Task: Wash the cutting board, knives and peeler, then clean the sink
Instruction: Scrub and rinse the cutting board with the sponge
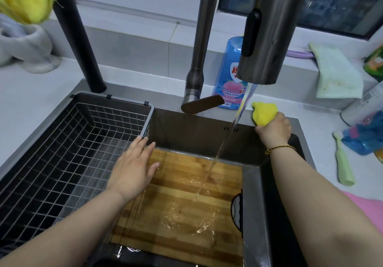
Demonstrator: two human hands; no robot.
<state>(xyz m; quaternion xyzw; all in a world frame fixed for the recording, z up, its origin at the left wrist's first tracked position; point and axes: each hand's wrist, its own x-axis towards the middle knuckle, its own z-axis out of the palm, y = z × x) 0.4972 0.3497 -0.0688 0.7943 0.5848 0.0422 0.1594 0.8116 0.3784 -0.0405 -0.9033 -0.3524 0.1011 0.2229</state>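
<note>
The cutting board [182,204] lies flat on the bottom of the sink [196,130], below and between the two hands. Its longer side seems to run away from the person toward the sink's back wall, with the wood bands crossing it from left to right. A black loop [237,210] sits at the edge on the right-hand side.

The left hand [132,169] is spread open with straight fingers over the board's far left corner. The fingertips are at the wet surface, though I cannot tell whether they touch it. The right hand [273,130] is up at the back rim of the sink, curled tightly round a yellow sponge [264,113] that sticks out past the knuckles.

Between the hands, a thin water stream [215,163] slants down from the faucet head [263,39] and lands mid-board, spreading in a shiny sheet. A wire basket [62,153] hangs in the sink just left of the left hand. Beyond the right hand a blue bottle [228,80] stands on the desk [31,101], and a pale green cloth [335,74] lies to its right.
</note>
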